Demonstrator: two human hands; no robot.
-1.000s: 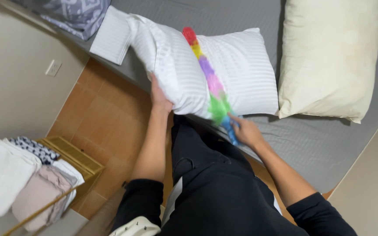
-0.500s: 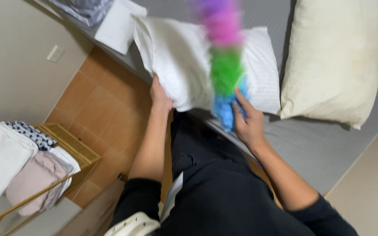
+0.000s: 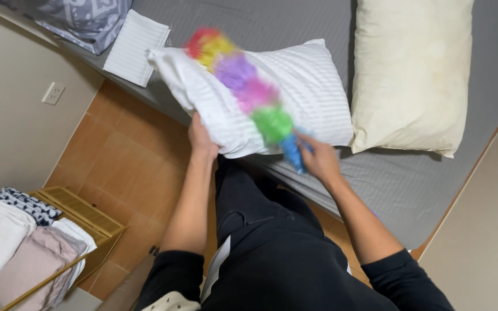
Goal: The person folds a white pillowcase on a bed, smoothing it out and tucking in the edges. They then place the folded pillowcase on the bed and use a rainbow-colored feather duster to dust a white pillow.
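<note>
A white striped pillow (image 3: 312, 92) lies on the grey bed (image 3: 410, 184), its near corner hanging past the bed edge. My left hand (image 3: 201, 138) grips that near edge of the pillow. My right hand (image 3: 317, 158) holds the blue handle of a rainbow-coloured feather duster (image 3: 243, 86). The duster is blurred and lies diagonally across the pillow's top, its red and yellow tip near the pillow's far left corner.
A cream pillow (image 3: 413, 72) without a case sits to the right on the bed. A folded white striped cloth (image 3: 135, 47) and a grey patterned cushion (image 3: 82, 20) lie at the bed's far left. A wooden basket (image 3: 82, 216) of folded laundry stands on the tiled floor, lower left.
The duster lay along the pillow, then swung up off it, and now sweeps back down across the pillow's top. My left hand keeps its grip on the pillow edge.
</note>
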